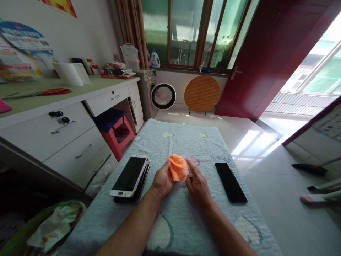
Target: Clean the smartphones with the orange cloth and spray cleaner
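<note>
My left hand is closed on a bunched orange cloth, its thumb pressed against the cloth's left side. Just right of the cloth, my right hand has curled fingers around a small object, partly clear and partly dark. The fingers hide most of it, so its kind is unclear. To the left lies a white-framed smartphone with a dark screen, stacked on at least one other dark phone. A black smartphone rests alone on the right. All the phones lie on a light blue patterned cloth cover.
A white desk runs along the left, with red-handled scissors on top. Under it stands a red stool. A lined bin sits at lower left. Beyond are an open washing machine and a folded round table.
</note>
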### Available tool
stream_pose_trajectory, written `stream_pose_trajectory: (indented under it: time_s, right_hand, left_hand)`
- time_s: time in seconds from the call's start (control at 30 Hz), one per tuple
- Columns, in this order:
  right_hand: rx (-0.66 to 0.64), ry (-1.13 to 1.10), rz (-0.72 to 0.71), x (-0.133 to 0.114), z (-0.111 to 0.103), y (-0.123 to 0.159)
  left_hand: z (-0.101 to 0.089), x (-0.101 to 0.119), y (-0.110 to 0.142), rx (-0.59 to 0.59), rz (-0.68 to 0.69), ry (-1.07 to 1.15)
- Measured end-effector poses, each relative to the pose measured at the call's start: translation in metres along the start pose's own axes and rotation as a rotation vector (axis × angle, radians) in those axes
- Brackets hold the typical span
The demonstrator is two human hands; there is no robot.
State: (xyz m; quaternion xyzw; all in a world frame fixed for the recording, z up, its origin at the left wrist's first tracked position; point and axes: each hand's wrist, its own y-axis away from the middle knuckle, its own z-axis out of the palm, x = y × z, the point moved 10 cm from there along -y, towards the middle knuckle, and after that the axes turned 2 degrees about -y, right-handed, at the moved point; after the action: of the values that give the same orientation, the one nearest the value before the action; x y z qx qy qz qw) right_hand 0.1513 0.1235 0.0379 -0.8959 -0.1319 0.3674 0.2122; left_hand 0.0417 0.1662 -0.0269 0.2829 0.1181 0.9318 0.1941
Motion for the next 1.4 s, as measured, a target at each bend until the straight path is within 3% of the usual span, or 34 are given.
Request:
stream_pose_trajectory:
  time_s: [0.27, 0.4, 0.53, 0.7, 0.93, 1.23, 1.33, 1.4]
  right_hand:
    - [0.006, -0.017, 0.054, 0.004, -0.003, 0.000]
    - [0.016, -0.008, 0.014, -0.001, -0.005, 0.001]
    - [0.053, -0.031, 0.021, -0.003, -0.016, 0.000]
    - [0.172, -0.069, 0.222, 0.024, -0.045, -0.015]
    - [0.295, -0.152, 0.259, 0.074, -0.072, -0.058]
    - [0.320, -0.131, 0.350, 0.127, -0.051, -0.080]
    - [0.314, -0.102, 0.352, 0.127, -0.048, -0.075]
    - [0.405, -0.032, 0.313, 0.114, -0.062, -0.070]
  left_hand:
    - [0.003, -0.002, 0.001, -0.014, -0.030, 0.020]
    - [0.008, -0.004, 0.002, -0.058, -0.048, 0.009]
    - [0.008, 0.000, 0.006, -0.065, 0.006, -0.117]
    - [0.000, 0.003, 0.007, 0.001, 0.023, -0.199]
    - [-0.007, 0.002, 0.002, 0.049, -0.004, -0.095]
    - [0.003, 0.005, 0.009, 0.036, -0.043, 0.171]
    - [0.000, 0.006, 0.008, 0.058, -0.043, 0.227]
    - [-0.004, 0.006, 0.007, 0.084, -0.041, 0.263]
